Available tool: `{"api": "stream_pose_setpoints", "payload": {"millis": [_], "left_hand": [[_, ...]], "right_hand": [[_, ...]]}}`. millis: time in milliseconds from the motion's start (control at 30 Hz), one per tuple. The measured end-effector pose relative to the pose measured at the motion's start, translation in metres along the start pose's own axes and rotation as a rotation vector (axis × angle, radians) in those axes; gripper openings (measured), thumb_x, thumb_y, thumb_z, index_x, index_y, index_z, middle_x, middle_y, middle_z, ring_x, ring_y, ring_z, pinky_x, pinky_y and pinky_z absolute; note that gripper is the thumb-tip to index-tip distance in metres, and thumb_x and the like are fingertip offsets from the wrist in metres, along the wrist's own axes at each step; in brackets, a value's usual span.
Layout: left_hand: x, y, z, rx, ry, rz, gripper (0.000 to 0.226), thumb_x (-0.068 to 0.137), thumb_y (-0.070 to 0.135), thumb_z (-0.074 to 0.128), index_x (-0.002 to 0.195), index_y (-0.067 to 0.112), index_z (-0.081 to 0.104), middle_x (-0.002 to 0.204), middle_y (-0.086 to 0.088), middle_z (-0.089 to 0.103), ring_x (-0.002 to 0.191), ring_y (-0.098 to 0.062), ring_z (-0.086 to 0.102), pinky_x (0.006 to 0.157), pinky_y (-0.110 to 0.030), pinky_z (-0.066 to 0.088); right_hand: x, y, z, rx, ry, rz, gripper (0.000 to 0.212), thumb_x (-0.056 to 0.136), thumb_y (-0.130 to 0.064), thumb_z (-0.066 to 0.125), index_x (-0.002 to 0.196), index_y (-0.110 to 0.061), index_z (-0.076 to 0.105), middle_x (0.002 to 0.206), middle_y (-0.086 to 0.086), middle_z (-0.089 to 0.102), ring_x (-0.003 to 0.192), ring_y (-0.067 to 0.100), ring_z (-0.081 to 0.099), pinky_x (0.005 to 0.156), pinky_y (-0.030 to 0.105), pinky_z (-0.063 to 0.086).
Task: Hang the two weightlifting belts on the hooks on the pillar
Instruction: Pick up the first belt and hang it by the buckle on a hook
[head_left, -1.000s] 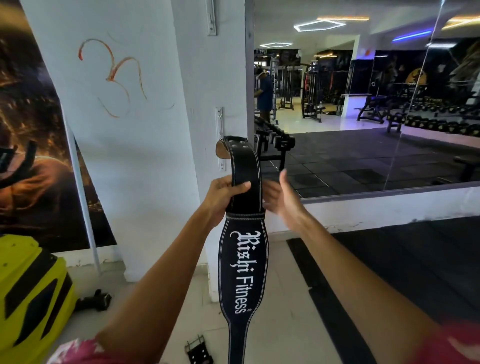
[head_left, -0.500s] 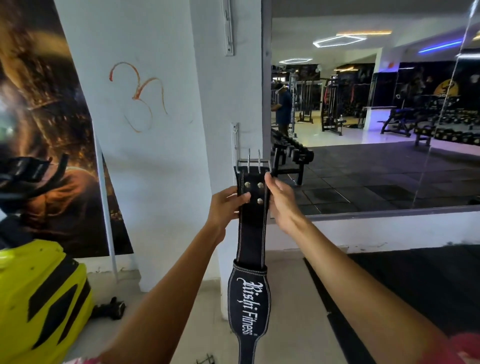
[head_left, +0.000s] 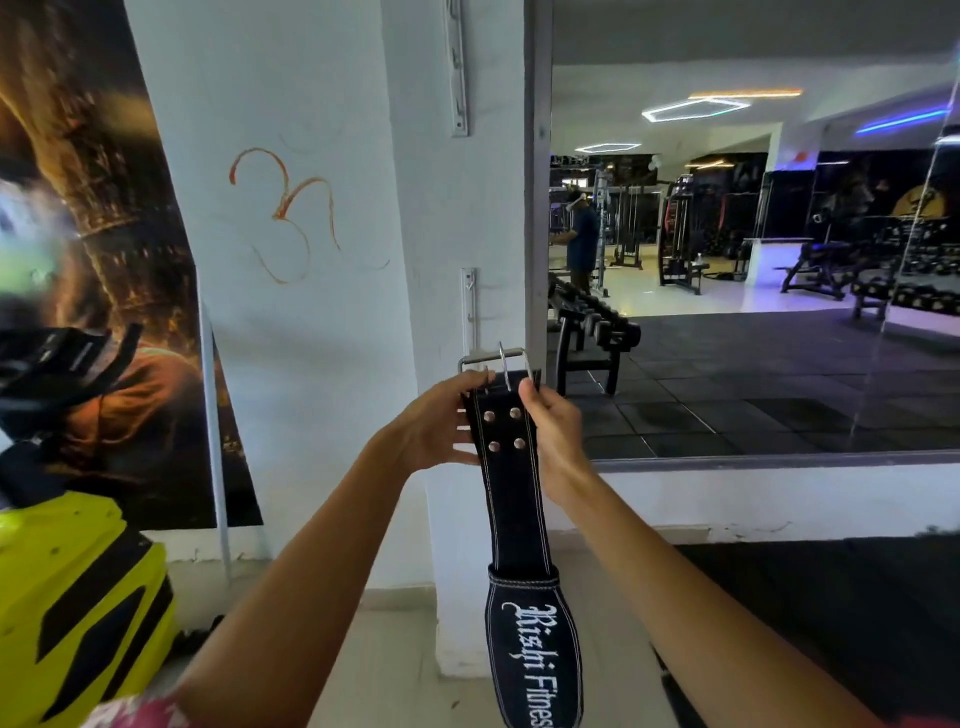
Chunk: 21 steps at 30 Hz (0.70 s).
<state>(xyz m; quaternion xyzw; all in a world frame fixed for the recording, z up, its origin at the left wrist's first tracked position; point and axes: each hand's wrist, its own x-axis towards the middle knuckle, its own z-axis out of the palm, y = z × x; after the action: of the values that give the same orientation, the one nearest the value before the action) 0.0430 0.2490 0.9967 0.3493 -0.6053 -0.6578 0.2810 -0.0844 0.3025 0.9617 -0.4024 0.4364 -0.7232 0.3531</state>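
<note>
Head view. Black weightlifting belt held upright at frame centre, buckle at 12 o'clock of the strap, wide padded end hanging toward 6 o'clock. Left hand grips strap edge at its 9 o'clock; right hand pinches the 3 o'clock edge just below the buckle. White pillar directly behind; lower hook strip just above the buckle, upper hook strip at 12 o'clock. Yellow machine at 8 o'clock.

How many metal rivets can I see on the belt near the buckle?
4 rivets, in a square on the belt below the buckle: upper two, lower two. More may hide under the hands.
</note>
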Motion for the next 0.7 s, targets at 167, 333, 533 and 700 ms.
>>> {"api": "stream_pose_setpoints", "payload": {"millis": [167, 333, 533, 700], "left_hand": [[0.021, -0.020, 0.028, 0.026, 0.346, 0.344, 0.037, 0.093, 0.040, 0.048, 0.091, 0.010, 0.069, 0.080, -0.006, 0.067, 0.072, -0.018, 0.064, 0.065, -0.029, 0.054], [0.051, -0.030, 0.047, 0.081, 0.737, 0.508, 0.046, 0.099, 0.038, 0.032, 0.093, 0.005, 0.064, 0.076, -0.005, 0.065, 0.060, -0.013, 0.059, 0.055, -0.022, 0.047], [0.087, -0.032, 0.028, 0.110, 0.783, 0.569, 0.042, 0.099, 0.039, 0.030, 0.087, 0.014, 0.062, 0.078, -0.005, 0.067, 0.069, -0.021, 0.065, 0.068, -0.035, 0.055], [0.120, -0.025, -0.012, 0.145, 0.769, 0.578, 0.041, 0.099, 0.040, 0.030, 0.083, 0.016, 0.060, 0.075, -0.001, 0.065, 0.077, -0.027, 0.065, 0.076, -0.046, 0.054]], "right_hand": [[0.018, 0.006, -0.005, 0.073, 0.004, 0.109, 0.028, 0.089, -0.040, 0.053, 0.085, -0.016, 0.069, 0.081, 0.010, 0.065, 0.078, 0.030, 0.062, 0.060, 0.035, 0.051], [0.047, 0.001, 0.009, -0.038, 0.105, 0.222, 0.042, 0.086, -0.051, 0.049, 0.077, -0.011, 0.061, 0.075, 0.007, 0.060, 0.071, 0.022, 0.058, 0.063, 0.031, 0.046], [0.092, 0.014, 0.026, -0.031, 0.163, 0.368, 0.055, 0.071, -0.057, 0.061, 0.094, -0.006, 0.062, 0.087, 0.012, 0.066, 0.080, 0.027, 0.063, 0.067, 0.032, 0.050], [0.129, 0.025, 0.053, -0.074, 0.122, 0.421, 0.053, 0.070, -0.056, 0.064, 0.096, -0.009, 0.063, 0.093, 0.014, 0.069, 0.088, 0.029, 0.066, 0.080, 0.037, 0.052]]}}
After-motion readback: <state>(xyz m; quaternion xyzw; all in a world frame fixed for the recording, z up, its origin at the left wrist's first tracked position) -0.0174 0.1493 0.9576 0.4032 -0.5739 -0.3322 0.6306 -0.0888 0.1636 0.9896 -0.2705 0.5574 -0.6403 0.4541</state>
